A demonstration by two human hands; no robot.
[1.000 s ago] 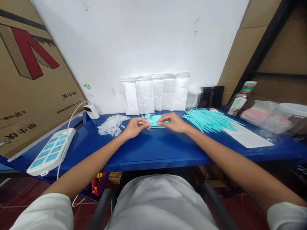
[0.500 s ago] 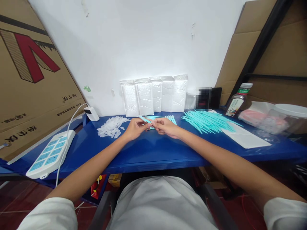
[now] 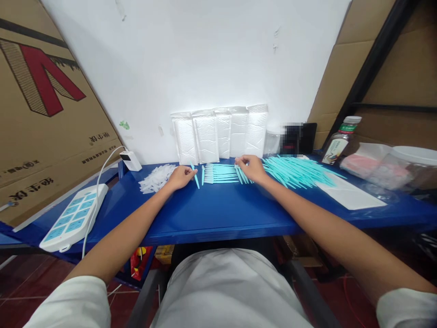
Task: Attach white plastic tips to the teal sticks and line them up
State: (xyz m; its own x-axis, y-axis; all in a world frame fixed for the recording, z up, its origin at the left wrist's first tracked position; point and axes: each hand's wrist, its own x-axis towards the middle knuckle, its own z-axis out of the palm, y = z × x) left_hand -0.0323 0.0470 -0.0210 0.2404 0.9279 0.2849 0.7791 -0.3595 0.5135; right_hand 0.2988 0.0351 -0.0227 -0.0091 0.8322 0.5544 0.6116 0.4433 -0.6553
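Note:
My left hand (image 3: 182, 176) pinches a slim teal stick (image 3: 196, 179), which stands tilted at the fingertips over the blue table. To the left of this hand lies a heap of small translucent white pieces (image 3: 157, 178). Just right of it, another teal stick (image 3: 203, 175) lies beside a stack of teal sticks with pale ends (image 3: 221, 174), set in level rows. My right hand (image 3: 251, 166) is closed at the upper ends of several slanted teal sticks (image 3: 243, 175); what its fingertips grip is hidden. A large loose pile of teal sticks (image 3: 297, 172) spreads to its right.
White padded packets (image 3: 206, 139) lean against the wall. A white power strip (image 3: 73, 218) and a small white plug-in device (image 3: 130, 161) are on the left. To the right are a white sheet (image 3: 355, 193), a bottle (image 3: 339, 141) and a clear tub (image 3: 413, 166).
My hands were together at a teal stick in the middle. They have parted: the left moved left with the stick, the right moved right and farther back to the slanted sticks.

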